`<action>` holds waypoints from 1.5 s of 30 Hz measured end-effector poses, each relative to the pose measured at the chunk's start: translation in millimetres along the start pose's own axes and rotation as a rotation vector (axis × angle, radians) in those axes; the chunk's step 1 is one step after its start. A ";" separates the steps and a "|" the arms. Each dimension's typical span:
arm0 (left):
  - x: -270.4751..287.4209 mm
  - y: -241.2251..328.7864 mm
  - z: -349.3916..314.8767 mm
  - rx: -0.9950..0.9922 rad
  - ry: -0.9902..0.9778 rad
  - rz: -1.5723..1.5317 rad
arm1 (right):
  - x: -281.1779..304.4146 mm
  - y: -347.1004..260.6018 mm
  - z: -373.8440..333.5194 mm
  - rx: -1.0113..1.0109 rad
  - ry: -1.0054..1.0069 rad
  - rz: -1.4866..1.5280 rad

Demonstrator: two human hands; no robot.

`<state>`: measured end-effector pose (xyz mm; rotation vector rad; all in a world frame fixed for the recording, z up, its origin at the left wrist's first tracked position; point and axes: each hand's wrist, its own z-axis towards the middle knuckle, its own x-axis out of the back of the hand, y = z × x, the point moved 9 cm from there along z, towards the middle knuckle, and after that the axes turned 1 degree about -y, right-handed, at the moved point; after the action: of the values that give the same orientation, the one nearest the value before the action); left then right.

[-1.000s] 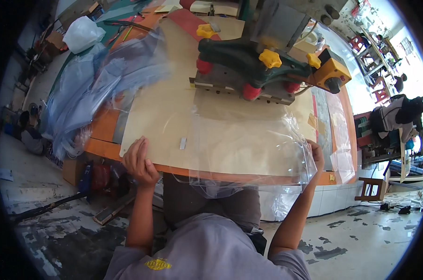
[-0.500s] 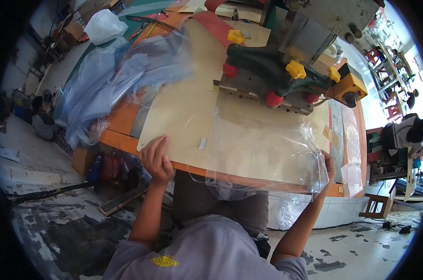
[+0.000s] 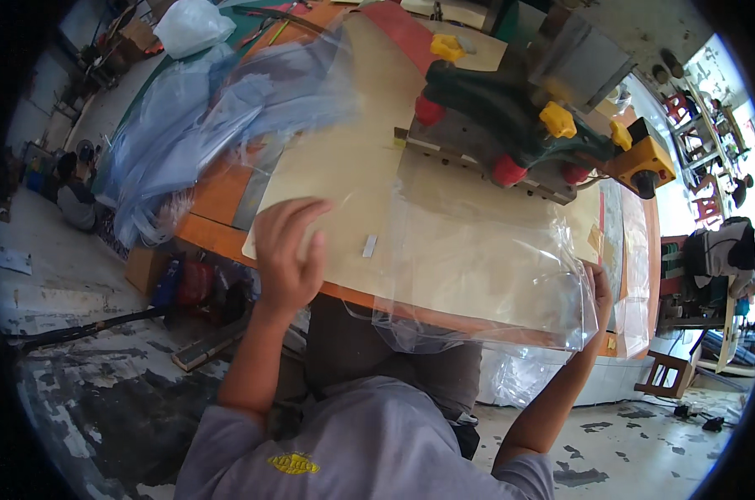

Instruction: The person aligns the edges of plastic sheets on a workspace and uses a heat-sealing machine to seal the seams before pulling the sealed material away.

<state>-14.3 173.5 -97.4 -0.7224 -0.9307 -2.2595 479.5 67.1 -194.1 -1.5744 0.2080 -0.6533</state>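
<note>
A clear plastic sheet (image 3: 486,258) lies on a cream board (image 3: 336,192), its near edge hanging over the orange table edge. My right hand (image 3: 597,293) pinches the sheet at its right side; the fingertips are partly hidden behind the plastic. Over the board's near left part is my left hand (image 3: 290,258), holding nothing, with thumb and fingers apart. A small pale strip (image 3: 370,246) sits on the board between that hand and the sheet. Beyond the sheet stands a press head with a dark green frame (image 3: 511,117), yellow knobs and red feet, over a metal bar (image 3: 477,167).
A heap of bluish clear plastic sheets (image 3: 219,125) covers the table's left side, with a white plastic bag (image 3: 192,29) behind it. A yellow box with a black button (image 3: 644,162) juts out at the press's right. Another clear sheet (image 3: 634,275) hangs off the right edge.
My left hand has left the board's near left edge and moved forward over the board, its fingers spreading. My right hand stays at the sheet's right side. The view has shifted slightly.
</note>
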 end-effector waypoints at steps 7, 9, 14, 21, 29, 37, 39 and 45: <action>-90.6 16.9 45.1 -0.185 -0.443 -0.086 | -34.9 -48.7 30.8 -0.003 -0.151 -0.256; -103.4 12.8 48.3 -0.174 -0.479 -0.062 | -37.6 -51.5 40.8 0.072 -0.173 -0.286; -122.6 3.6 40.6 -0.144 -0.555 -0.044 | -46.3 -54.1 47.2 0.005 -0.235 -0.315; -127.9 -2.0 37.1 -0.153 -0.549 -0.027 | -52.0 -45.8 48.8 0.022 -0.269 -0.249; -114.3 -13.2 38.8 0.054 -0.339 0.014 | -35.6 -65.7 -14.0 0.115 -0.098 0.144; -91.1 16.6 26.0 0.426 -0.304 -0.845 | -1.4 -67.4 -63.2 0.197 0.020 0.322; -82.7 21.9 27.0 0.421 -0.263 -0.972 | 5.0 -80.4 -71.7 0.212 0.046 0.339; -59.0 28.2 36.9 0.437 -0.164 -1.079 | 8.8 -125.7 -90.8 0.359 0.039 0.217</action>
<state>54.7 202.8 -101.8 -0.1856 -2.1953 -2.6706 408.2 1.3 -72.8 -1.1759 0.2702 -0.5189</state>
